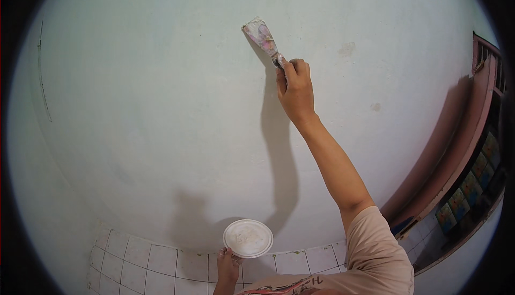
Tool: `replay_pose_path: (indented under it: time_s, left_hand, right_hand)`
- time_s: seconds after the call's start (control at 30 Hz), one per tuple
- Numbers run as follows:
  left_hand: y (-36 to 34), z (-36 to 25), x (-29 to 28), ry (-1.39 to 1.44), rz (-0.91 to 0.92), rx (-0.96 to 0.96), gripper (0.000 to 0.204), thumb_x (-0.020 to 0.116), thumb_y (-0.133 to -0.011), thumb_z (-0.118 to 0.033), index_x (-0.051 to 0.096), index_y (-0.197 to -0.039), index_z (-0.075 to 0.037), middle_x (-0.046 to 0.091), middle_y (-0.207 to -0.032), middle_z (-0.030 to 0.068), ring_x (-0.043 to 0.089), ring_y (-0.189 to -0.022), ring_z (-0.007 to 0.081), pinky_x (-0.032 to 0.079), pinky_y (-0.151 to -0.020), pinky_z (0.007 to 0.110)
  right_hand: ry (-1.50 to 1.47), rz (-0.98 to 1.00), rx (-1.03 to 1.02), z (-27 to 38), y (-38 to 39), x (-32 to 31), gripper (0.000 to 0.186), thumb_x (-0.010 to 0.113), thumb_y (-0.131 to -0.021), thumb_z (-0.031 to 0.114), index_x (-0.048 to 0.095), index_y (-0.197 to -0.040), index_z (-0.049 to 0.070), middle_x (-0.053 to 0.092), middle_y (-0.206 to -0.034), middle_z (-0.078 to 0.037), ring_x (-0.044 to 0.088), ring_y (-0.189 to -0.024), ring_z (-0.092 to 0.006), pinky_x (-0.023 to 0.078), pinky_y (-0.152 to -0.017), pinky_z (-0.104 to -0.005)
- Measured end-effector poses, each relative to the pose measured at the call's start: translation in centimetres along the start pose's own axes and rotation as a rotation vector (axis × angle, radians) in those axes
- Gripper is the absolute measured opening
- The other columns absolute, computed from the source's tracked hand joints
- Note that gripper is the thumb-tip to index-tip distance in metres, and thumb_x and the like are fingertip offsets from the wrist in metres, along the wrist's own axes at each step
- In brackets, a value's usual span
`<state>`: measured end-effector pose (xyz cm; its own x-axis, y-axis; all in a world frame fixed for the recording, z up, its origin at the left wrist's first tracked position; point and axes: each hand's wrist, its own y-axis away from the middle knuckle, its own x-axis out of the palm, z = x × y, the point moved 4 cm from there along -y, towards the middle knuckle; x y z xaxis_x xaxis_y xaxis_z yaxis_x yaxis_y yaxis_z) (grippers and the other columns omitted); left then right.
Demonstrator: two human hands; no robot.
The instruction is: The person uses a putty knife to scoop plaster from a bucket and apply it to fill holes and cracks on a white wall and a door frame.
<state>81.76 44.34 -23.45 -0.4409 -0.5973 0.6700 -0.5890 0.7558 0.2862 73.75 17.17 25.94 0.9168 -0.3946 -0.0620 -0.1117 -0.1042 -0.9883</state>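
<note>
My right hand (pixel 296 88) reaches up and forward, its fingers wrapped round the handle of a putty knife (pixel 261 35). The blade is smeared with whitish paste and lies at or very near the pale wall (pixel 161 91); whether it touches, I cannot tell. Low in the view, my left hand (pixel 228 267) grips the near left edge of a round white plastic lid (pixel 248 239), thumb on top. The lid is held roughly level, with a thin layer of whitish paste or residue on its face.
The wall carries rough patches (pixel 347 49) and a thin dark crack (pixel 42 75) at the left. White floor tiles (pixel 161 263) meet its foot. To the right stands a reddish-brown door frame (pixel 456 155), with colourful pictures (pixel 460 204) beyond it.
</note>
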Motion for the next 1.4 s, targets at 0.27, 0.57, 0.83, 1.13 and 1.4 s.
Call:
replay_pose_path:
  time_s: [0.27,0.57,0.83,1.13,1.4]
  left_hand:
    - [-0.3,0.5,-0.6,0.023,0.020,-0.014,0.026,0.048,-0.102,-0.014,0.041,-0.122,0.000,0.059,-0.118,0.0187,0.067,-0.101,0.0309,0.062,-0.079,0.045]
    - [-0.6,0.5,0.1,0.074,0.063,-0.019,0.028,0.045,-0.102,-0.011,0.038,-0.125,0.002,0.057,-0.122,0.0215,0.065,-0.107,0.0354,0.059,-0.087,0.053]
    - [-0.9,1.4,0.4,0.074,0.095,-0.034,0.029,0.044,-0.102,-0.011,0.038,-0.128,0.001,0.055,-0.128,0.0216,0.062,-0.113,0.0373,0.057,-0.090,0.056]
    - [-1.4,2.4,0.0,0.066,0.118,-0.042,0.032,0.045,-0.102,-0.013,0.037,-0.128,0.005,0.054,-0.128,0.0236,0.062,-0.113,0.0388,0.055,-0.092,0.058]
    - [-1.4,2.6,0.2,0.052,0.136,-0.040,0.034,0.046,-0.102,-0.013,0.035,-0.129,0.006,0.055,-0.127,0.0240,0.063,-0.112,0.0379,0.056,-0.091,0.055]
  right_hand:
    - [0.075,0.018,-0.008,0.6,0.2,-2.5,0.028,0.065,-0.089,0.002,0.062,-0.116,-0.003,0.053,-0.095,-0.012,0.052,-0.087,-0.0284,0.049,-0.070,-0.0385]
    - [0.168,0.126,0.032,1.3,0.5,-4.0,0.027,0.065,-0.088,0.002,0.062,-0.114,-0.002,0.051,-0.093,-0.011,0.051,-0.086,-0.0276,0.049,-0.068,-0.0384]
    - [0.202,0.121,0.011,1.7,-1.0,-3.8,0.026,0.064,-0.088,0.003,0.062,-0.114,-0.003,0.051,-0.095,-0.011,0.051,-0.086,-0.0277,0.051,-0.068,-0.0384]
    - [0.194,0.171,0.015,1.6,0.4,-5.6,0.023,0.064,-0.089,0.003,0.062,-0.110,-0.004,0.051,-0.094,-0.013,0.051,-0.085,-0.0284,0.051,-0.068,-0.0385]
    - [0.271,0.209,0.041,1.2,-0.8,-5.5,0.022,0.064,-0.089,0.004,0.063,-0.110,-0.003,0.051,-0.093,-0.013,0.052,-0.084,-0.0277,0.051,-0.068,-0.0384]
